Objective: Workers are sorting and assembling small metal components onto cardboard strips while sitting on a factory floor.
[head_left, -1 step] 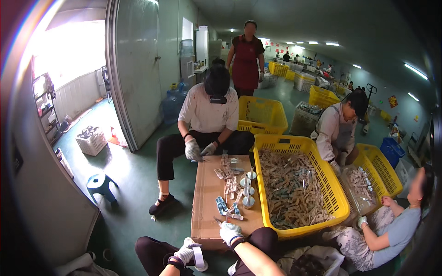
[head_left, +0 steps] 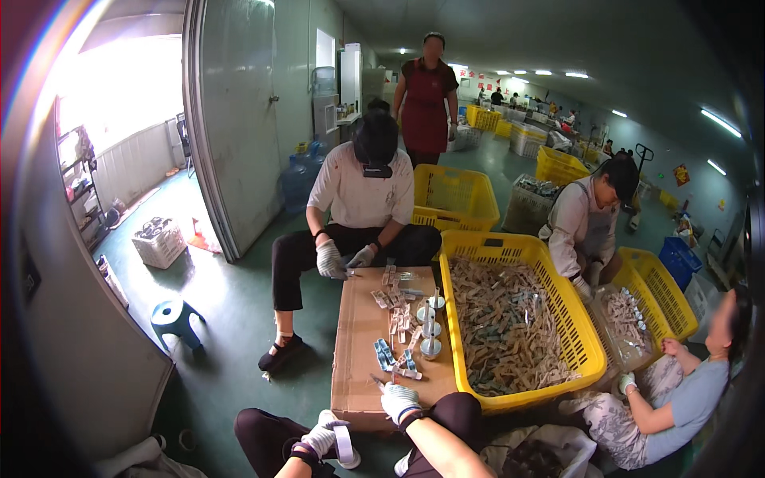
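My left hand [head_left: 321, 437], in a whitish glove, is closed on a white ring-shaped roll [head_left: 343, 444] over my lap. My right hand [head_left: 398, 403], gloved too, rests at the near edge of a cardboard box [head_left: 355, 358]. Its fingers are closed around a slim pointed tool [head_left: 377, 382], mostly hidden by the hand. Just beyond it lie blue-and-white clip-like pieces [head_left: 385, 354] and a pale piece [head_left: 408, 368]. Small pale plastic pieces [head_left: 402, 320] are scattered farther up the cardboard. Round metal discs with upright posts [head_left: 430, 347] stand at its right side.
A large yellow crate [head_left: 586, 374] full of small pale strips adjoins the cardboard on the right. Across sits a gloved co-worker [head_left: 360, 191]; two others [head_left: 590, 215] sit at right. A person in a red apron [head_left: 426, 107] stands behind. A stool [head_left: 177, 319] is at left.
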`<action>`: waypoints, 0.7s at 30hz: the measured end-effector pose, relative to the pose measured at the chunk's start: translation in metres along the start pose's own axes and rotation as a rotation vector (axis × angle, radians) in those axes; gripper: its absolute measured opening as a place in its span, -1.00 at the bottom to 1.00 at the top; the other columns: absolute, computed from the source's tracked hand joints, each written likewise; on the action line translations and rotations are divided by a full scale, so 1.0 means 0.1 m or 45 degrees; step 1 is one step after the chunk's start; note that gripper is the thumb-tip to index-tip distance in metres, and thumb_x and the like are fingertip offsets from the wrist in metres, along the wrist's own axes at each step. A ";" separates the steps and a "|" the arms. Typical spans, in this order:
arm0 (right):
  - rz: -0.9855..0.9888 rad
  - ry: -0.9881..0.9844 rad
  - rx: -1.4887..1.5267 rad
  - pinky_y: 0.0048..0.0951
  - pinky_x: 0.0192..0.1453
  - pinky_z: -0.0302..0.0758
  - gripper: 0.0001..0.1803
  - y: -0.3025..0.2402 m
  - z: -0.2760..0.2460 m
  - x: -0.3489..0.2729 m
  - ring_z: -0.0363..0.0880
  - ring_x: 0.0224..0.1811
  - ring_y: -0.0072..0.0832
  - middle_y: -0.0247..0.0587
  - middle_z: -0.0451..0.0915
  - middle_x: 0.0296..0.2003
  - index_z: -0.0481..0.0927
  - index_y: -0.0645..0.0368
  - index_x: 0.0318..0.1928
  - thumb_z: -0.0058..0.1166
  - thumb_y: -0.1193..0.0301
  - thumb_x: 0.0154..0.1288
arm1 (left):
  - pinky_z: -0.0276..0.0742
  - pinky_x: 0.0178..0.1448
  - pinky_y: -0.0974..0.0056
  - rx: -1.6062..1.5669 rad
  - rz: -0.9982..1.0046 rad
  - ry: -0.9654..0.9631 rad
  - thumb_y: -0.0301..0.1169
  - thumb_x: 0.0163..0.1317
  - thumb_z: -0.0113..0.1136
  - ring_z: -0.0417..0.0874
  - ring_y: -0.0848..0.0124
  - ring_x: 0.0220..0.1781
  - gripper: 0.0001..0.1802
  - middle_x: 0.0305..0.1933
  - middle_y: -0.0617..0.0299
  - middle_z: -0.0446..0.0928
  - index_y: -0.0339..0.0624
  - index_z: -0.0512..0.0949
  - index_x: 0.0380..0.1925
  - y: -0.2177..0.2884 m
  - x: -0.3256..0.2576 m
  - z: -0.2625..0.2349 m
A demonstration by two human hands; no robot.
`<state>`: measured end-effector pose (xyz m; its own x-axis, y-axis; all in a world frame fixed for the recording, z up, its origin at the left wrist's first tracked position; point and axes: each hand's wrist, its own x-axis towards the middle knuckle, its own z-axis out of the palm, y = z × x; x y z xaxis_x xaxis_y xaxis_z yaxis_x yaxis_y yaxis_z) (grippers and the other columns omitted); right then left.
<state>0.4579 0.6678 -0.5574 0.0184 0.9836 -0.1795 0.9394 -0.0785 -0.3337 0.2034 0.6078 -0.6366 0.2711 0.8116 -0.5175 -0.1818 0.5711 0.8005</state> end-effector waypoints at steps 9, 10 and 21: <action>0.044 -0.122 0.305 -0.12 -0.09 0.57 -0.70 -0.05 0.05 0.02 0.66 -0.19 -0.05 0.05 0.63 -0.25 0.55 0.11 -0.13 -0.05 0.18 0.34 | 0.57 -0.24 0.31 0.121 0.084 -0.006 -0.49 0.20 0.30 0.62 0.42 -0.39 -0.93 -0.36 0.29 0.63 -0.19 0.64 -0.31 -0.02 0.02 -0.02; -0.056 -0.178 0.403 -0.20 -0.08 0.57 -0.73 -0.18 -0.05 -0.05 0.66 -0.17 -0.12 0.02 0.63 -0.22 0.54 0.12 -0.11 -0.04 0.23 0.35 | 0.57 -0.24 0.32 0.117 0.072 0.014 -0.47 0.20 0.31 0.63 0.43 -0.37 -0.93 -0.35 0.29 0.63 -0.18 0.65 -0.31 -0.07 0.01 -0.07; -0.056 -0.514 2.177 -0.41 0.02 0.62 -0.74 -0.58 -0.43 -0.93 0.64 -0.14 -0.42 -0.14 0.60 -0.11 0.42 0.23 0.08 -0.04 0.52 0.41 | 0.48 -0.28 0.36 0.226 0.170 -0.071 -0.44 0.21 0.31 0.57 0.55 -0.36 -0.93 -0.33 0.35 0.60 -0.15 0.65 -0.32 -0.07 0.04 -0.09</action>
<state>0.4166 0.5882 -0.4815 -0.3225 0.9120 -0.2535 -0.4495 -0.3832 -0.8069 0.1972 0.6083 -0.6477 0.3086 0.8677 -0.3897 -0.0518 0.4244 0.9040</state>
